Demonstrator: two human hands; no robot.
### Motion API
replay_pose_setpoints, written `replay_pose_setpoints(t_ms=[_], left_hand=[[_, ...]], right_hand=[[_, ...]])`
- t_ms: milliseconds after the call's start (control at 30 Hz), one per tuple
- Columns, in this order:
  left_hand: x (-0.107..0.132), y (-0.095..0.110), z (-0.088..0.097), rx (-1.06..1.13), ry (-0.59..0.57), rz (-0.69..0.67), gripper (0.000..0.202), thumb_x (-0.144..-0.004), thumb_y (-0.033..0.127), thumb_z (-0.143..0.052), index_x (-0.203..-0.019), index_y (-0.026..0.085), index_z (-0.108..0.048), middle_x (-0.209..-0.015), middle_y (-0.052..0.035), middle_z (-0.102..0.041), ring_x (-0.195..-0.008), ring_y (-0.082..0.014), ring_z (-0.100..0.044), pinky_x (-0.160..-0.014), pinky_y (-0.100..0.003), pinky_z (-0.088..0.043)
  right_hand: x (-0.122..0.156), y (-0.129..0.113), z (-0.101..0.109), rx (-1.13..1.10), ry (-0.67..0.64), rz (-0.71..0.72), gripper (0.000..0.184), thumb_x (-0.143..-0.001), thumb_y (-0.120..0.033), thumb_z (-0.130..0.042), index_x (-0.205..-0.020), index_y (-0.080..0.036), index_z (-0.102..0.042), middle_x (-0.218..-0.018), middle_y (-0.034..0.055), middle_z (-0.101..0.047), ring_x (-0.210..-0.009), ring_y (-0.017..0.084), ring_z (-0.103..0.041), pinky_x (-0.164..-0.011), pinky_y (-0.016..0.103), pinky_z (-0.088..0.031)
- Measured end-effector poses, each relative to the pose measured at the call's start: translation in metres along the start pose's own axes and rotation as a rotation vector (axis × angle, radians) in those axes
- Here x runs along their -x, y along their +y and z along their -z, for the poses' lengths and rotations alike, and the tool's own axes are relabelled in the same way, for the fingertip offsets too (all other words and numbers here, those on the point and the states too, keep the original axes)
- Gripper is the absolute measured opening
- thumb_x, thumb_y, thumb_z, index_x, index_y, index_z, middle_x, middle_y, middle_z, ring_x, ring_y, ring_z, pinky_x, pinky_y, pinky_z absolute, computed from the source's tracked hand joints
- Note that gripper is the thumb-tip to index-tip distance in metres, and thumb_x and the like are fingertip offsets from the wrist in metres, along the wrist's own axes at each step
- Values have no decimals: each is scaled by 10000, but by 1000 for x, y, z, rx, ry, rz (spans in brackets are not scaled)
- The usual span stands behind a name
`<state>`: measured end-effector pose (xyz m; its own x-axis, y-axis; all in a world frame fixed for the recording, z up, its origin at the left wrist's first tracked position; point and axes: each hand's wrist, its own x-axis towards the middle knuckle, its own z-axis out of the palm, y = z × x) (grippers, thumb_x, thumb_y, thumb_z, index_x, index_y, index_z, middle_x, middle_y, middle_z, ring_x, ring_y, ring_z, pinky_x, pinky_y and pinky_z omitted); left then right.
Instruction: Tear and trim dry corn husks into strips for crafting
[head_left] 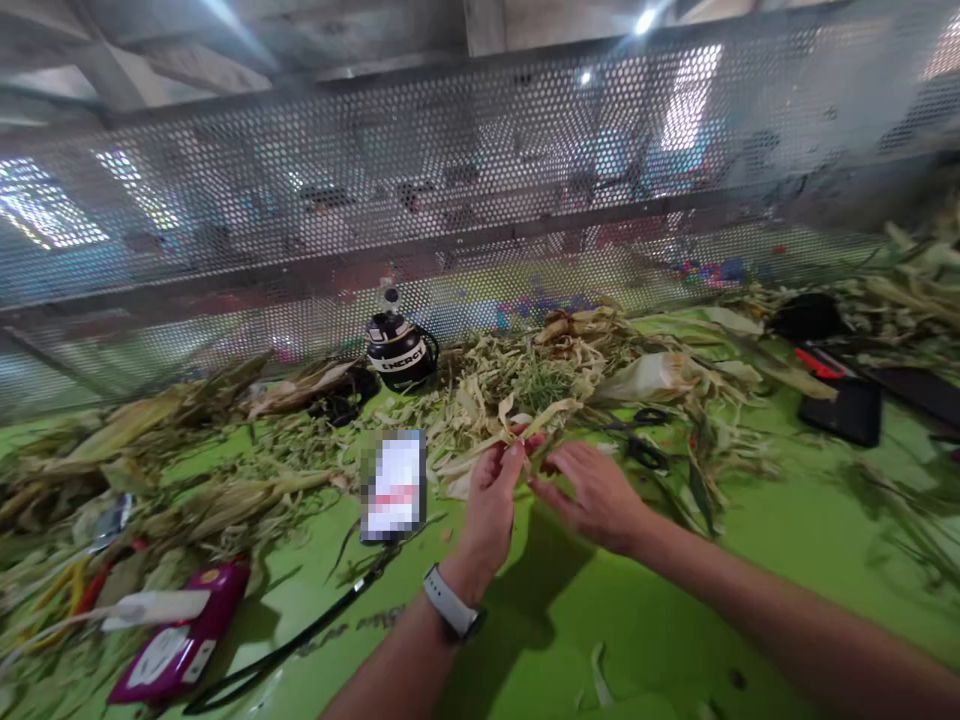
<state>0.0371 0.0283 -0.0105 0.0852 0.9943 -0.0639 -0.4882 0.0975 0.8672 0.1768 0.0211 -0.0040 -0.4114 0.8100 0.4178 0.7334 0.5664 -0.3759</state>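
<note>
Over the middle of the green table, my left hand (495,480) is closed in a pinch on pale strips of dried corn husk (555,412), which stick up past the fingertips. It wears a watch with a pale band (448,600). Close to its right, my right hand (596,490) reaches toward the same strips with thumb and fingers apart. That hand is slightly blurred, and I cannot tell whether its fingertips touch the husk. Just beyond the hands lies a heap of shredded husk (495,375), with black-handled scissors (646,450) to the right.
A perforated metal screen (465,190) stands behind the table. Before it sits a black jug marked ENERGY (401,352). A phone (394,487) on a black strap (300,635), a purple power bank (184,635) and dark phones (844,405) lie around. More husks (142,425) cover the left.
</note>
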Motion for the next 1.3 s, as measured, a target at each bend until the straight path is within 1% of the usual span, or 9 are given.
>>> replay_pose_setpoints(t_ms=[167,367,467,700,933,1000,1067,1167,1300], left_hand=[[2,-3,-2,13,-26,19,284,-743,301,-661,-998,179,-636,-934,-64,-707,-947,-174,-623,-850,-286,-448],[-5,0,6,-64,26,57,292,-715,325,-682,-949,152,-668,-921,-82,-713,-937,-191,-622,-839,-295,-452],[-7,3,9,-86,60,113,318,-730,364,-662,-977,164,-666,-969,-87,-705,-957,-195,-616,-814,-291,-462],[-7,7,6,25,107,91,277,-708,302,-693,-955,193,-629,-979,-64,-703,-976,-194,-626,-827,-298,-478],[-11,7,11,50,117,163,278,-683,292,-709,-932,201,-627,-926,-26,-691,-895,-137,-631,-631,-192,-479],[-11,9,11,46,119,191,298,-684,339,-700,-937,200,-626,-798,0,-674,-715,-100,-622,-503,-158,-422],[-10,11,10,55,96,226,322,-686,395,-683,-926,186,-634,-679,22,-626,-559,-67,-555,-417,-141,-333],[-5,12,6,29,55,261,345,-645,406,-715,-880,163,-645,-615,31,-568,-506,-54,-490,-413,-147,-288],[0,8,3,-176,-86,210,306,-641,369,-738,-823,152,-620,-536,61,-487,-451,-41,-366,-429,-171,-248]], right_hand=[[2,2,-18,-330,-52,-121,270,-916,-308,-368,-687,-190,-448,-624,-7,-484,-555,115,-417,-530,238,-326],[2,2,-14,-551,-199,-177,327,-909,-366,-384,-636,-188,-420,-567,-31,-464,-522,93,-426,-516,213,-334],[2,-1,-9,-571,-244,-189,331,-903,-376,-393,-637,-184,-440,-563,-25,-488,-527,96,-457,-519,208,-346],[3,-5,-3,-604,-386,-135,322,-895,-364,-401,-636,-181,-454,-547,-30,-488,-497,89,-442,-493,201,-340],[6,-8,-2,-530,-367,-7,332,-888,-362,-413,-619,-173,-462,-546,-44,-400,-489,74,-353,-472,203,-276],[5,-4,-2,-572,-327,-89,388,-870,-453,-426,-609,-171,-479,-538,-39,-416,-481,77,-362,-458,205,-268],[3,2,-3,-719,-292,-266,491,-855,-566,-376,-598,-165,-498,-517,-25,-456,-461,84,-403,-444,205,-288],[0,8,-7,-1006,-267,-530,610,-846,-648,-265,-577,-159,-513,-442,-25,-456,-381,79,-405,-402,200,-282],[-4,8,-9,-1068,-143,-636,572,-810,-640,-371,-509,-165,-477,-391,-48,-392,-349,64,-343,-383,198,-256]])
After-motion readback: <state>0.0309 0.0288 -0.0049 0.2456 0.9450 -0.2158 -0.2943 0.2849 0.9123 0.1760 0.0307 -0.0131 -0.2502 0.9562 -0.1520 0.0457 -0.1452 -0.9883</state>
